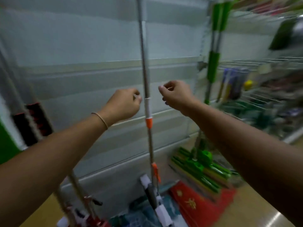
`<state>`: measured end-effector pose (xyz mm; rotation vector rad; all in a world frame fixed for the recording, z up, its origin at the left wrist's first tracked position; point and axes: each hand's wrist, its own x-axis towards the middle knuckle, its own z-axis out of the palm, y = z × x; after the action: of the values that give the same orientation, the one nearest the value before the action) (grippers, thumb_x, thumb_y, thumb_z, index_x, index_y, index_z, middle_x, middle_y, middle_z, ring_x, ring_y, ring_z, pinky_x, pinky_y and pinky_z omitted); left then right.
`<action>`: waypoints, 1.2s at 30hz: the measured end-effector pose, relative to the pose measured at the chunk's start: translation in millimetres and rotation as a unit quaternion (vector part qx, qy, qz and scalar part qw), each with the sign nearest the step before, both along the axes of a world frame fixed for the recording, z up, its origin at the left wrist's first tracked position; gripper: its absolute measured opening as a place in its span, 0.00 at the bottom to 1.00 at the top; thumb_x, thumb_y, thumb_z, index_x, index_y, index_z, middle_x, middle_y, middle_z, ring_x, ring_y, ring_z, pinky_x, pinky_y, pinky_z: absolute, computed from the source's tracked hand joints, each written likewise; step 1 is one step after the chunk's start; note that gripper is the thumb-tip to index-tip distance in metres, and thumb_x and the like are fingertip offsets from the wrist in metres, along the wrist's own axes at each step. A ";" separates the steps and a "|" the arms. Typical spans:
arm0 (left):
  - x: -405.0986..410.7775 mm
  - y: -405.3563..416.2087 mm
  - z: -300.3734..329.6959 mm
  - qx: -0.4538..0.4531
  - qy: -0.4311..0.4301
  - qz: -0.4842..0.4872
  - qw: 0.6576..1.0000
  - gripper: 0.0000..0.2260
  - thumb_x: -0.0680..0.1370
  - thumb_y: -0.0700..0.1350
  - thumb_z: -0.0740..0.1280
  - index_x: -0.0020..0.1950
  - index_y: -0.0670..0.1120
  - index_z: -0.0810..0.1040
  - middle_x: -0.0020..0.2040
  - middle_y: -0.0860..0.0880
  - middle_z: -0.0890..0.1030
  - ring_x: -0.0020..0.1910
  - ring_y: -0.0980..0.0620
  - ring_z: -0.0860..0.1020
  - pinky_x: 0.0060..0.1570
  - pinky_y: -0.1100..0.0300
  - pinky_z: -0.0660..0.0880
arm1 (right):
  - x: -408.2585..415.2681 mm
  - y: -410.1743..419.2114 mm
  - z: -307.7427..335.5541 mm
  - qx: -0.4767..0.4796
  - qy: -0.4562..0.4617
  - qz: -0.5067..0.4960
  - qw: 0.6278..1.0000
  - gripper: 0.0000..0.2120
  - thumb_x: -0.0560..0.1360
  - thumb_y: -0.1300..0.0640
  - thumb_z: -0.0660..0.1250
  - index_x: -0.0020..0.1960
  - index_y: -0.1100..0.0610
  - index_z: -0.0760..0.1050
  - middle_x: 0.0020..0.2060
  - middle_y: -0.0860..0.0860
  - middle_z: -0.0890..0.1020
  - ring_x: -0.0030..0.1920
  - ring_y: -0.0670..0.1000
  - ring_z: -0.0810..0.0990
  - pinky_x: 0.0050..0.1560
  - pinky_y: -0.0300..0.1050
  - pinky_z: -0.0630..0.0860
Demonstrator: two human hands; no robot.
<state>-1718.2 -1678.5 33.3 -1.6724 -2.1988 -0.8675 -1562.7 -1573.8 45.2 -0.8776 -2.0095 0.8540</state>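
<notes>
mop pole (pixel 148 102) upright, foot on floor (pixel 246 213) by wall panel (pixel 82 46) | L hand (pixel 122 106) + R hand (pixel 176 95): fingers curled, just beside pole, gripping nothing | prog: early, grab not yet made

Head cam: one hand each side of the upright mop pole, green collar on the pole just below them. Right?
Not quite. The collar on the mop pole is orange, not green; the green poles stand further right. The rest holds: the left hand and right hand sit one each side of the pole, above the collar, as the head view shows.
</notes>
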 end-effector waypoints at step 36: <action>542.1 528.3 -38.3 -0.087 -0.038 -0.409 0.908 0.11 0.81 0.49 0.56 0.52 0.46 0.75 0.50 0.43 0.80 0.45 0.46 0.75 0.45 0.54 0.72 | 571.6 361.9 -48.3 -0.040 -0.043 -0.391 0.918 0.06 0.78 0.47 0.65 0.48 0.50 0.76 0.45 0.50 0.82 0.48 0.52 0.82 0.51 0.57 0.82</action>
<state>-1176.1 -1150.2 -5.0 -2.7579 -1.5999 -0.9220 -991.1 -1211.8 -3.1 -1.6284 -1.4744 0.4344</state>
